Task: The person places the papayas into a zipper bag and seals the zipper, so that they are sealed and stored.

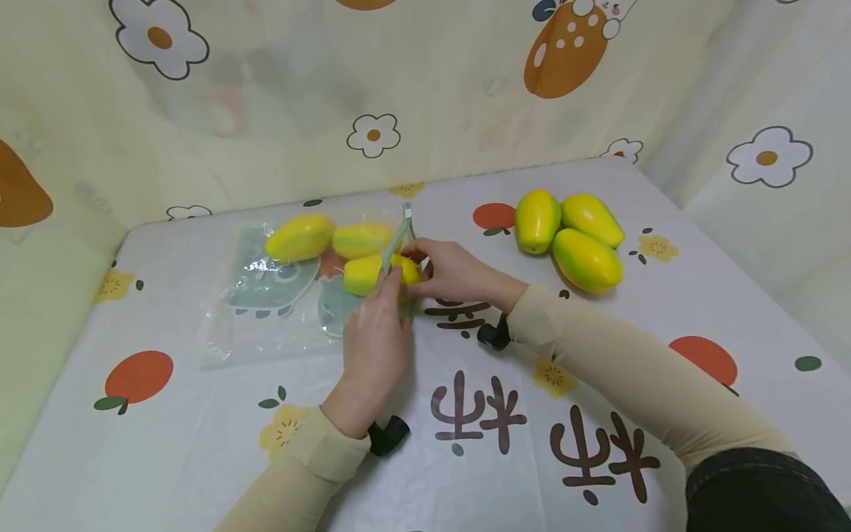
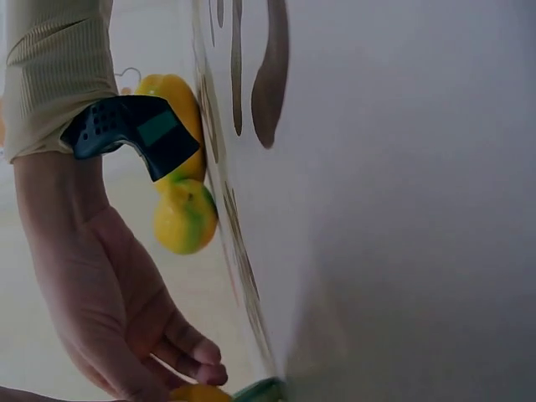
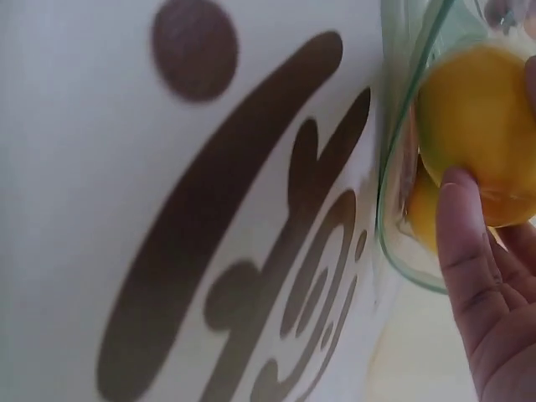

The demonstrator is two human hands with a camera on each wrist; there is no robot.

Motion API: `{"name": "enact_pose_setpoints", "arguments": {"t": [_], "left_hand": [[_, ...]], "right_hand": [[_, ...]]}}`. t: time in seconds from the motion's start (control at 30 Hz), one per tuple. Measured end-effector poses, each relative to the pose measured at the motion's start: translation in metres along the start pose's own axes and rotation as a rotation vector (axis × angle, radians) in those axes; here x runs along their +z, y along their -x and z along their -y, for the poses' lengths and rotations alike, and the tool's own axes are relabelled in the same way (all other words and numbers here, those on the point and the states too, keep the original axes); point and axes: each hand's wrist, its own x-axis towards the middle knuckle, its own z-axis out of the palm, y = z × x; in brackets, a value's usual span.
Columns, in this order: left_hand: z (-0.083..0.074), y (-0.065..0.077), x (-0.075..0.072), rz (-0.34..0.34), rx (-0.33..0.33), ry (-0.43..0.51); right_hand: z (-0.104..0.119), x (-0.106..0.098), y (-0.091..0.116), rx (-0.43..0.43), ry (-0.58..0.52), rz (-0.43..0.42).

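Looks to us like a little cloth-walled booth, and we can't tell if it's in a home or a studio. Past the fingers [image 1: 391, 287] we've got a cream sheet [image 1: 286, 162] hanging, with cartoon flowers [image 1: 374, 136] and a brown strawberry print [image 1: 558, 70]. A left sheet [image 1: 53, 295] and a right sheet [image 1: 731, 244] close in on either side, well apart from the fingers. Right under them we see a tabletop dressed in a pale tablecloth [image 1: 166, 465] printed with red fruit [image 1: 139, 375], yellow blossoms [image 1: 282, 428] and big brown characters [image 1: 459, 414].
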Motion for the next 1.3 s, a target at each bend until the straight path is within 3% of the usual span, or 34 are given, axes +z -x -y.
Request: {"name": "enact_pose_setpoints", "arguments": {"t": [0.37, 0.77, 1.0, 1.1, 1.3], "left_hand": [[0.0, 0.0, -0.004, -0.044, 0.03, 0.065], [-0.002, -0.003, -0.012, -0.025, -0.026, 0.134], [-0.001, -0.002, -0.011, -0.008, -0.04, 0.142], [0.0, -0.001, -0.013, -0.008, -0.038, 0.154], [0.003, 0.0, -0.023, 0.011, -0.07, 0.172]], "right_hand": [[-0.001, 0.007, -0.002, -0.035, -0.268, 0.033], [-0.004, -0.01, 0.014, -0.047, -0.127, -0.017], [-0.017, -0.048, 0.048, 0.025, -0.083, -0.144], [-0.029, -0.075, 0.069, 0.08, -0.059, -0.232], [-0.066, -0.134, 0.105, 0.254, 0.108, -0.353]]}}
